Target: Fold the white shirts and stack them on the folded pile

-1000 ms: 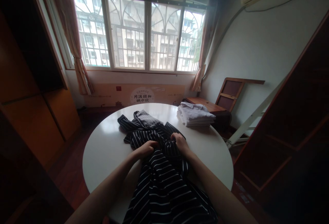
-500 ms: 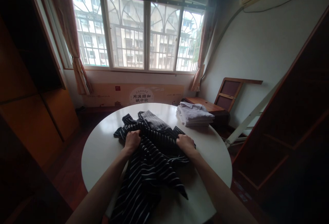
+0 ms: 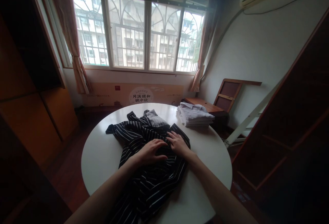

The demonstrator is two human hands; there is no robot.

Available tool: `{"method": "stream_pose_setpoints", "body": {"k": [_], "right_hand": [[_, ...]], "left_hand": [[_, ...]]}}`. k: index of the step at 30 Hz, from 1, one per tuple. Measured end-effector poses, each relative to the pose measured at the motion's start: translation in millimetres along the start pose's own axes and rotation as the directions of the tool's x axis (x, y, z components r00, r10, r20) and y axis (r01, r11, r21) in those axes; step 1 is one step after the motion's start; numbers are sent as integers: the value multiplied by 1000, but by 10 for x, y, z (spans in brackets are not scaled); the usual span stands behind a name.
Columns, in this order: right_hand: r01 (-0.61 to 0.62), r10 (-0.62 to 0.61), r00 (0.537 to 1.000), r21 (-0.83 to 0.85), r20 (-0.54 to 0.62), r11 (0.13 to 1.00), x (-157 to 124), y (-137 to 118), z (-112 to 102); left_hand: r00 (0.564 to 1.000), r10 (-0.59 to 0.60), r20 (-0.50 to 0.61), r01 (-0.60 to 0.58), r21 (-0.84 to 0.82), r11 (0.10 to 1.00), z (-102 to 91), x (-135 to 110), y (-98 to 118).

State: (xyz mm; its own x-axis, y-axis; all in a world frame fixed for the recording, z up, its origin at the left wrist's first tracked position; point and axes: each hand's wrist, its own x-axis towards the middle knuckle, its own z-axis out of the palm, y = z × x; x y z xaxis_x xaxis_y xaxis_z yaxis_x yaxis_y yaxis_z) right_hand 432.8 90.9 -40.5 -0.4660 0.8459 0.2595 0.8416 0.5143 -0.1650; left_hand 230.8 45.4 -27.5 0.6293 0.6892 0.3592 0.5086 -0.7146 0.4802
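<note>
A dark garment with thin white stripes lies crumpled on the round white table, its lower part hanging over the near edge. My left hand rests flat on the middle of the cloth with fingers stretched out. My right hand lies flat beside it, fingers spread on the fabric. Neither hand grips anything. A lighter grey inner part of the garment shows at the far side.
A stack of folded pale shirts sits at the table's far right. Behind it stand a wooden folding chair and a low wooden stand. Dark wooden cabinets flank the left, dark shelving the right. A barred window is ahead.
Both hands let go of the bunched fabric and came together, now lying flat on the garment's middle. The cloth has been pulled further onto the table and spread leftward.
</note>
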Motion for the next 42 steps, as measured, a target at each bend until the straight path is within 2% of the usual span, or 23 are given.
{"method": "stream_pose_setpoints", "body": {"k": [2,3,6,8,10,11,13,14,16,19,22,30,42], "right_hand": [[-74,75,997,-30,16,997,12,-17,19],[-111,112,994,-58,7,992,24,-36,15],[-237,238,971,-200,-21,951,68,-144,-62],[-300,324,945,-303,32,905,76,-244,-147],[-289,354,926,-357,132,888,39,-320,-226],[-261,337,926,-355,172,898,-2,-334,-254],[-203,263,947,-293,185,934,-122,-297,-278],[-189,229,960,-233,159,954,-194,-247,-276],[-195,198,976,-43,86,980,-336,-102,-252],[-211,219,976,322,12,923,-476,123,-207],[-192,224,974,485,-10,853,-509,232,-182],[-196,248,968,514,-34,835,-499,212,-158],[-212,257,966,506,-21,836,-493,183,-183]], "left_hand": [[988,30,149,-31,2,1000,112,-13,55],[982,33,187,-34,7,999,149,-20,64],[978,7,211,-13,30,999,168,-35,37],[985,-58,160,42,104,994,119,-38,-15],[985,-167,30,156,228,961,46,-38,-85],[972,-230,-49,234,284,930,9,-37,-123],[919,-354,-175,394,344,852,-51,-32,-200],[892,-407,-198,453,352,820,-70,-27,-234],[864,-475,-166,502,352,790,-80,-14,-284],[886,-459,-67,452,349,821,-43,9,-304],[907,-417,-54,410,336,848,5,25,-298],[920,-383,-82,389,314,866,57,32,-376],[931,-354,-87,363,322,875,53,48,-321]]}}
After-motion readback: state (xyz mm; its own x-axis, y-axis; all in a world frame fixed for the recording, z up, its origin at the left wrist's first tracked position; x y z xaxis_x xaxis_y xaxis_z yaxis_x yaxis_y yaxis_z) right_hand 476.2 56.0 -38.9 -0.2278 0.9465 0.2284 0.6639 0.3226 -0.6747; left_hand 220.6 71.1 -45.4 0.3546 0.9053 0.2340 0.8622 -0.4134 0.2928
